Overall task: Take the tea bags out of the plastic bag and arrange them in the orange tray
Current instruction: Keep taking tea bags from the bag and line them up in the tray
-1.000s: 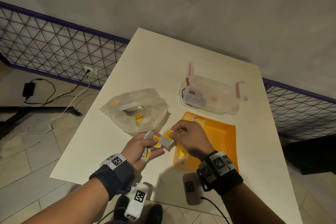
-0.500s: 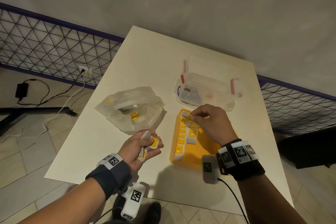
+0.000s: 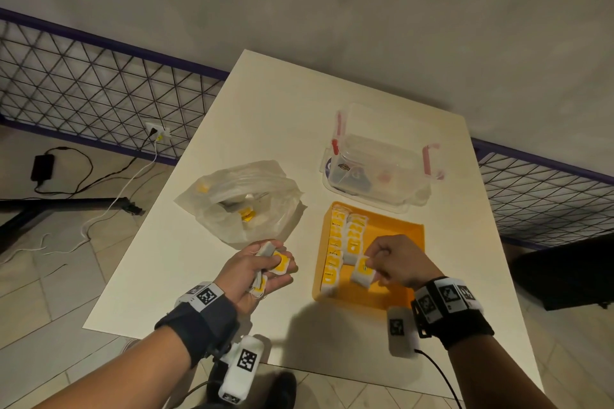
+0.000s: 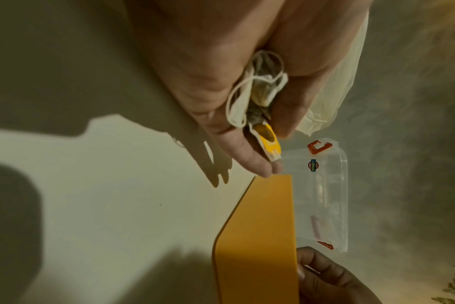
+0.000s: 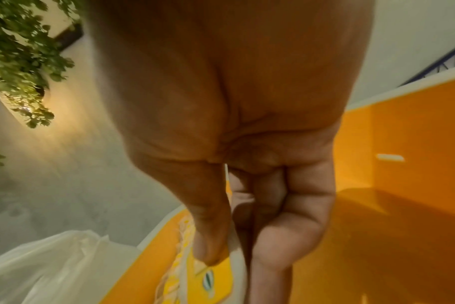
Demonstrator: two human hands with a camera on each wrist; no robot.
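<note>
Over orange tray [image 3: 412, 236] | right hand [image 3: 395, 259] pinches tea bag [image 3: 362, 272] | left hand [image 3: 255, 269] fingers grip spare tea bags [image 3: 277, 262] | labels unreadable

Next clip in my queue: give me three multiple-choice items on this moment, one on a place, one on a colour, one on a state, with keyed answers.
1. Where does the clear lidded box stand?
A. beyond the orange tray
B. on the floor
C. inside the plastic bag

2. What colour are the clear lidded box's latches?
A. blue
B. red
C. green

3. What is the right hand doing?
A. lying flat on the table
B. reaching into the plastic bag
C. pinching a tea bag over the orange tray

Answers:
1 A: it sits at the orange tray's far rim.
2 B: both side latches show red.
3 C: thumb and fingers pinch a tea bag above the tray floor, while the left hand holds a bunch of tea bags near the plastic bag.
</note>
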